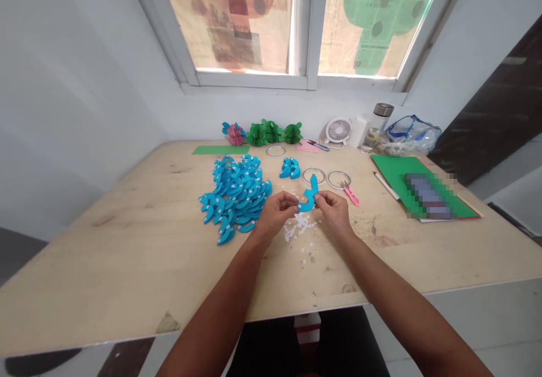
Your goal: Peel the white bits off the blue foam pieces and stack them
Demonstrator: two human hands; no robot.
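Between my two hands is a curved blue cut-out piece (307, 203), held up just above the table. My left hand (277, 212) pinches its left end, where a small white square shows. My right hand (334, 211) grips its right side with thumb and fingers, and a pointed tip rises above. Beneath the piece, small white paper bits (298, 227) lie scattered. To the left of my left hand spreads a large pile of blue curved pieces (239, 193), many bearing white squares. Farther back sits a small group of similar blue pieces (290, 168).
Pink-handled snips (350, 194) and several tape rolls (314, 169) lie behind my hands. Along the wall stand green paper figures (271, 131), a small white fan (338, 131) and a glass bottle (376, 128). Green sheets (389, 176) with a blurred object (428, 196) are at right.
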